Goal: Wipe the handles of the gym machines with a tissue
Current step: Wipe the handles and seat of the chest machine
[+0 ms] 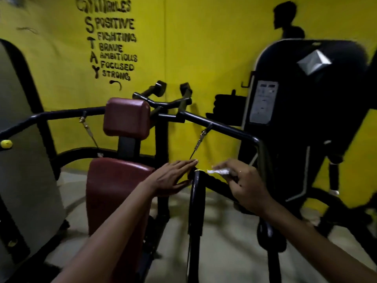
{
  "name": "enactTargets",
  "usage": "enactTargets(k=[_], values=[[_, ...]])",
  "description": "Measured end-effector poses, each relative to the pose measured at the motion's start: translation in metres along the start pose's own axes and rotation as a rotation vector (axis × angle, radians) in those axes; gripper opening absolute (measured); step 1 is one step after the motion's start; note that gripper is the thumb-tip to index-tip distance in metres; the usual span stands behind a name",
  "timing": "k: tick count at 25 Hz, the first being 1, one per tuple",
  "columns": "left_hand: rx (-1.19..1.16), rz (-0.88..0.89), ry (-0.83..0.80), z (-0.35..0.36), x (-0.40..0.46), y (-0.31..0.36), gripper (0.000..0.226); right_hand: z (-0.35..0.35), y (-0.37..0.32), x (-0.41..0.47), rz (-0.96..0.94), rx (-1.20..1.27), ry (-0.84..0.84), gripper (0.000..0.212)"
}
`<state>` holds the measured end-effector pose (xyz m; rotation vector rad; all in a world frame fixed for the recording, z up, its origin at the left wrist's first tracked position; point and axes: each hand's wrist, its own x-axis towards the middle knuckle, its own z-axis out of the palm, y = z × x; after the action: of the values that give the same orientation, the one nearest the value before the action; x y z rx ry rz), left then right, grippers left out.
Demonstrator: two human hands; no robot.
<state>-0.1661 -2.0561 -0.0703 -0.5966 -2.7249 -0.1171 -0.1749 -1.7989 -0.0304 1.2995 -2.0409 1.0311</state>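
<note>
- Head view, landmark: black upright handle [196, 193] with a yellow end cap, low and central.
- Left hand [172, 177]: just left of the handle top, fingers straight and together, tips reaching toward the cap, holding nothing; contact with the handle cannot be told.
- Right hand [242, 184]: just right of the handle top, fingers curled and pinching a white tissue [218, 171].
- Tissue: sticks out of the fingers toward the cap, close beside it, apparently not touching.
- Maroon seat pad [114, 190]: left of the handle; maroon back pad [126, 117] above it.
- Black machine arm [220, 127]: above and behind the handle, cable clipped beneath.
- Black weight-stack shroud [306, 99]: right of the handle.
- Yellow wall [204, 48]: behind, black lettering upper left.
</note>
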Motion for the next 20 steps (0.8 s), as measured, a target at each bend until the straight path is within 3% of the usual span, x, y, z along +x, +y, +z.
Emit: enactTargets(k=[4,7,12,20], values=[[-0.101,0.158,0.006,0.007,0.007,-0.006,0.074,0.009,-0.028,-0.004,0.102,-0.132,0.054,0.024],[-0.111,0.204,0.002,0.015,0.007,-0.01,0.078,0.026,-0.036,-0.001,0.062,-0.3,0.057,0.032],[-0.139,0.218,0.002,0.019,0.007,-0.013,0.075,0.052,-0.032,-0.005,-0.032,-0.514,-0.138,0.033],[-0.153,0.218,0.008,0.021,0.003,-0.013,0.078,0.053,-0.058,-0.042,-0.126,-0.47,-0.157,0.034]])
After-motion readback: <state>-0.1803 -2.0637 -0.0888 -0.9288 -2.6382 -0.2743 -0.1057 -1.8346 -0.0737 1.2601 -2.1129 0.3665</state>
